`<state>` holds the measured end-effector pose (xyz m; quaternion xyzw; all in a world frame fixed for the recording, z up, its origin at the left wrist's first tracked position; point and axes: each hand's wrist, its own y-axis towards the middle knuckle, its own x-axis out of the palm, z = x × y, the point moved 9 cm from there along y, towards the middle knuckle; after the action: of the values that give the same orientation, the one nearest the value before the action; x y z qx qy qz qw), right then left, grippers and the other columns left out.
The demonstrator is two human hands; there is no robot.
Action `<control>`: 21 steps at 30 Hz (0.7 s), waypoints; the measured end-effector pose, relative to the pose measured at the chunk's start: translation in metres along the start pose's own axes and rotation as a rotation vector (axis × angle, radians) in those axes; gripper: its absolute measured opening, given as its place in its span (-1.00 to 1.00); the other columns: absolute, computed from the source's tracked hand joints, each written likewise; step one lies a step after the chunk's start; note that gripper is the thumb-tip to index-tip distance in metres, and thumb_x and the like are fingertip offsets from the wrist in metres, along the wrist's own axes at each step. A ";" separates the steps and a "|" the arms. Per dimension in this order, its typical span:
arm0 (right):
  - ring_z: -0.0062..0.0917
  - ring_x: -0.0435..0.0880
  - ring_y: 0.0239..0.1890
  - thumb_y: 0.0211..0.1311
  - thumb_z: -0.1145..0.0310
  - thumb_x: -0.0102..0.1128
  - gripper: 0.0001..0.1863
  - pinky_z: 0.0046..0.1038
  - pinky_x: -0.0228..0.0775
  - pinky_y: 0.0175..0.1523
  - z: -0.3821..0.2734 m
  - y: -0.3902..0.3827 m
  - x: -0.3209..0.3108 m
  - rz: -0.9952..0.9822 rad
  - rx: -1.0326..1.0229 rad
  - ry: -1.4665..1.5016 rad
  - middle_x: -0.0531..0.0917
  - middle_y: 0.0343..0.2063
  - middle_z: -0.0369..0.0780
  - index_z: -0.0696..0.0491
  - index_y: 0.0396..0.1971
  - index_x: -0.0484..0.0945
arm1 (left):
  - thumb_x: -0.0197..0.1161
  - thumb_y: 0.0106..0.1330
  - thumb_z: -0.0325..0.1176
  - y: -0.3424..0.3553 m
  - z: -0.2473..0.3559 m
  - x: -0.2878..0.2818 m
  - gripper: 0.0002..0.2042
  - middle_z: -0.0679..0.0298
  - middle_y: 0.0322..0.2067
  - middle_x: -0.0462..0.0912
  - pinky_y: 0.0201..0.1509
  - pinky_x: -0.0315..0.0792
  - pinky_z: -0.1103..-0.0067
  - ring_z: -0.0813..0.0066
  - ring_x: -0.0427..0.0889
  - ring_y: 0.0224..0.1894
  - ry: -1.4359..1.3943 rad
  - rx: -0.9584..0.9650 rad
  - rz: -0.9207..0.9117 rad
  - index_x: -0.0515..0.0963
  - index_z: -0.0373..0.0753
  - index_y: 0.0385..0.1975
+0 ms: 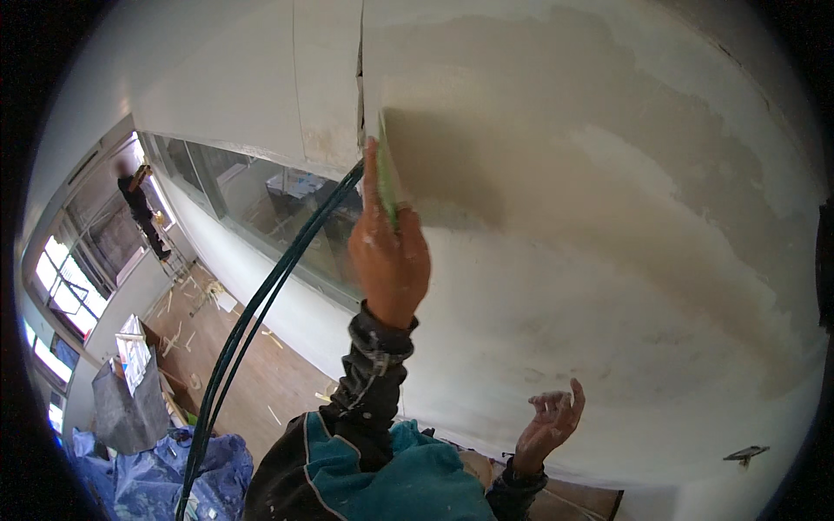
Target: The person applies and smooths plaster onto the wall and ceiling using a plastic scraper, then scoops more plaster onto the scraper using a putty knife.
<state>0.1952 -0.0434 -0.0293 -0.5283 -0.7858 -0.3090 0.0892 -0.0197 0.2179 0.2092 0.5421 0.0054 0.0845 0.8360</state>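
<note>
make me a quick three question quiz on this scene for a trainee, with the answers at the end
1. Multiple choice: what does the raised hand hold?
a) a paint roller
b) a flat green tool
c) a hammer

2. True or false: the lower hand, its fingers loosely curled, holds nothing that shows.

3. Fill the gap: the crumpled sheet at the lower left of the picture is ____ in colour.

Key:
1. b
2. True
3. blue
</note>
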 end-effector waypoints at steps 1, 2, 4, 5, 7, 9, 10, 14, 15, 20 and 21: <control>-0.64 0.48 -0.41 0.23 -0.25 0.15 -0.18 -0.52 0.44 -0.27 0.000 0.000 0.000 -0.022 -0.007 0.004 0.49 -0.48 -0.31 0.16 0.20 0.28 | -0.04 0.16 -0.63 -0.003 0.007 0.007 -0.30 -0.19 0.01 0.57 -0.47 0.51 0.46 0.32 0.61 -0.54 0.056 -0.012 -0.007 0.08 -0.28 0.41; -0.64 0.48 -0.41 0.23 -0.25 0.15 -0.18 -0.52 0.44 -0.27 -0.003 0.000 0.000 -0.021 -0.012 0.002 0.49 -0.48 -0.31 0.16 0.20 0.28 | 0.01 0.12 -0.66 -0.004 0.015 0.013 -0.26 -0.19 0.02 0.57 -0.48 0.51 0.46 0.32 0.62 -0.55 0.111 -0.019 -0.008 0.08 -0.26 0.42; -0.64 0.49 -0.40 0.08 -0.36 0.22 -0.04 -0.53 0.44 -0.27 0.002 -0.001 -0.009 0.088 0.133 -0.072 0.49 -0.46 -0.32 0.17 0.21 0.26 | 0.04 0.09 -0.69 -0.009 0.036 0.022 -0.23 -0.19 0.04 0.56 -0.49 0.52 0.46 0.29 0.63 -0.55 0.090 -0.043 -0.042 0.07 -0.26 0.42; -0.64 0.49 -0.40 0.08 -0.36 0.22 -0.04 -0.53 0.44 -0.27 0.003 -0.002 -0.011 0.094 0.131 -0.074 0.49 -0.46 -0.32 0.17 0.21 0.26 | 0.08 0.06 -0.71 -0.015 0.042 0.029 -0.20 -0.19 0.06 0.54 -0.50 0.52 0.46 0.27 0.64 -0.56 0.074 -0.070 -0.080 0.07 -0.26 0.42; -0.65 0.49 -0.38 0.02 -0.40 0.23 0.02 -0.54 0.44 -0.26 0.001 -0.004 -0.019 0.109 0.046 -0.033 0.48 -0.45 -0.33 0.17 0.22 0.25 | 0.13 0.03 -0.70 -0.030 0.055 0.044 -0.17 -0.23 0.10 0.48 -0.49 0.55 0.46 0.17 0.67 -0.48 0.022 -0.080 -0.147 0.04 -0.27 0.42; -0.66 0.49 -0.38 0.03 -0.39 0.22 0.01 -0.55 0.44 -0.26 0.001 -0.006 -0.024 0.118 0.049 -0.052 0.48 -0.45 -0.33 0.17 0.22 0.25 | 0.19 0.00 -0.66 -0.042 0.069 0.059 -0.12 -0.31 0.17 0.38 -0.45 0.59 0.45 0.04 0.70 -0.36 -0.013 -0.069 -0.230 0.00 -0.27 0.43; -0.67 0.49 -0.37 0.04 -0.39 0.22 0.00 -0.56 0.43 -0.26 0.000 -0.008 -0.026 0.118 0.054 -0.065 0.47 -0.45 -0.34 0.16 0.22 0.24 | 0.22 -0.02 -0.64 -0.047 0.077 0.065 -0.10 -0.35 0.20 0.33 -0.42 0.61 0.44 -0.03 0.71 -0.29 -0.029 -0.063 -0.263 -0.02 -0.28 0.43; -0.69 0.49 -0.36 0.00 -0.40 0.24 0.02 -0.57 0.43 -0.25 -0.010 -0.012 -0.030 0.146 0.021 -0.027 0.47 -0.45 -0.35 0.16 0.22 0.25 | 0.25 0.01 -0.58 -0.062 0.107 0.093 -0.09 -0.40 0.28 0.16 -0.28 0.65 0.34 -0.25 0.58 0.01 -0.080 -0.088 -0.396 -0.06 -0.25 0.44; -0.70 0.48 -0.35 0.04 -0.37 0.24 -0.01 -0.58 0.43 -0.24 -0.014 -0.015 -0.033 0.187 0.041 -0.058 0.46 -0.45 -0.36 0.16 0.22 0.25 | 0.25 0.01 -0.58 -0.066 0.117 0.096 -0.09 -0.40 0.28 0.16 -0.28 0.65 0.34 -0.25 0.58 0.01 -0.087 -0.086 -0.400 -0.06 -0.25 0.44; -0.73 0.43 -0.38 0.24 -0.19 0.20 -0.21 -0.61 0.40 -0.24 -0.022 -0.023 -0.040 0.215 -0.045 -0.038 0.44 -0.46 -0.38 0.15 0.21 0.26 | 0.23 0.07 -0.57 -0.091 0.171 0.122 -0.12 -0.41 0.31 0.05 -0.15 0.62 0.28 -0.28 0.58 -0.02 -0.152 0.099 -0.516 -0.09 -0.24 0.44; -0.74 0.42 -0.38 0.29 -0.12 0.17 -0.28 -0.61 0.39 -0.25 -0.024 -0.023 -0.044 0.188 -0.095 -0.038 0.44 -0.46 -0.38 0.14 0.21 0.27 | 0.23 0.07 -0.57 -0.094 0.171 0.119 -0.12 -0.41 0.31 0.05 -0.15 0.62 0.28 -0.28 0.58 -0.02 -0.150 0.104 -0.516 -0.09 -0.24 0.44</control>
<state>0.1886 -0.0967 -0.0400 -0.6092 -0.7188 -0.3259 0.0776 0.1274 0.0432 0.2046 0.5698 0.0856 -0.1719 0.7991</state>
